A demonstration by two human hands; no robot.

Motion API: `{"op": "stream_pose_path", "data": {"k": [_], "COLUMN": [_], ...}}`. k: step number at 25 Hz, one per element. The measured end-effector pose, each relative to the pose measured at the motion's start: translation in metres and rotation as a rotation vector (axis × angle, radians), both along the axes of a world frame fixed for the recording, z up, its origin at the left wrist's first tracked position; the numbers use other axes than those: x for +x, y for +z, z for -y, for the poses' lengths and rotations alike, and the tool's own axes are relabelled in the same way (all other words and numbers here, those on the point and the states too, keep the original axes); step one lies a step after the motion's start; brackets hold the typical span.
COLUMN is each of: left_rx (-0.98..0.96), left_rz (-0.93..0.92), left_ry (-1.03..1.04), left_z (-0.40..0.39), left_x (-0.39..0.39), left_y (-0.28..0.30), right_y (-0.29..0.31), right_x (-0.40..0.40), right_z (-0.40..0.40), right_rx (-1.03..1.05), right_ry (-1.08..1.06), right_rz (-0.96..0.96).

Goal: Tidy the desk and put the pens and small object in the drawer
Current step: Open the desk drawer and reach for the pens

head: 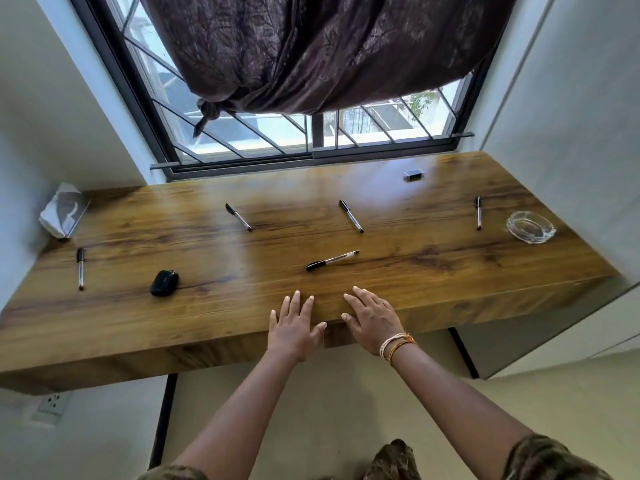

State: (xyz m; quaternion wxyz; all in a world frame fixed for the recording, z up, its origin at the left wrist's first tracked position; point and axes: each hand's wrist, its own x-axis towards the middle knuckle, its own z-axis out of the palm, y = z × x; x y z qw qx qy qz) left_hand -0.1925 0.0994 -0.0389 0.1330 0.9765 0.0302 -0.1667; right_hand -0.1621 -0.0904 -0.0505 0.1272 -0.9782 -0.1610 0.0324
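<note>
I see a big brown wooden worktop (398, 271) under a window (242, 140) with a dark knotted curtain (311, 46). My left hand (294, 327) and right hand (370, 320) lie flat on its near edge, fingers straight, holding nothing. Five pens lie well apart. One pen (331, 260) is just past my hands. Two more (238, 217) (350, 215) sit farther back in the middle. One (80, 268) is far left, and one (478, 213) is far right beside a glass ashtray (530, 226). A small black case (164, 283) lies near the left pen. A tiny grey thing (414, 175) sits by the window. A tissue pack (64, 209) is in the left corner.
</note>
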Motion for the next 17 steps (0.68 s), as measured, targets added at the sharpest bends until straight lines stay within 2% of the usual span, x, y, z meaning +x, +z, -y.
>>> {"op": "stream_pose_path", "data": {"k": [3, 5, 7, 9, 11, 12, 14, 17], "left_rx": [0.004, -0.005, -0.010, -0.002, 0.035, 0.053, 0.070, 0.082], "left_rz": [-0.006, -0.067, -0.094, -0.085, -0.058, -0.048, -0.060, -0.088], "left_ry": [0.043, 0.039, 0.025, 0.009, -0.001, 0.001, 0.005, 0.004], "left_z": [0.015, 0.023, 0.033, 0.040, 0.044, 0.045, 0.044, 0.042], "left_x": [0.012, 0.020, 0.027, 0.028, 0.028, 0.028, 0.030, 0.035], "left_y": [0.003, 0.002, -0.002, -0.008, -0.012, -0.015, -0.018, -0.021], "right_y": [0.010, 0.005, -0.013, -0.040, -0.061, -0.067, -0.071, -0.086], "right_x": [0.010, 0.006, -0.004, -0.006, 0.006, 0.012, 0.027, 0.047], "right_z": [0.013, 0.028, 0.048, 0.063, 0.071, 0.073, 0.080, 0.088], "right_rx": [0.194, 0.310, 0.408, 0.592, 1.045, 1.332, 1.706, 2.035], "right_ry": [-0.044, -0.132, -0.306, -0.619, -1.178, -1.345, -1.477, -1.587], "right_rz": [0.128, 0.122, -0.001, -0.239, -0.485, -0.589, -0.757, -0.835]}}
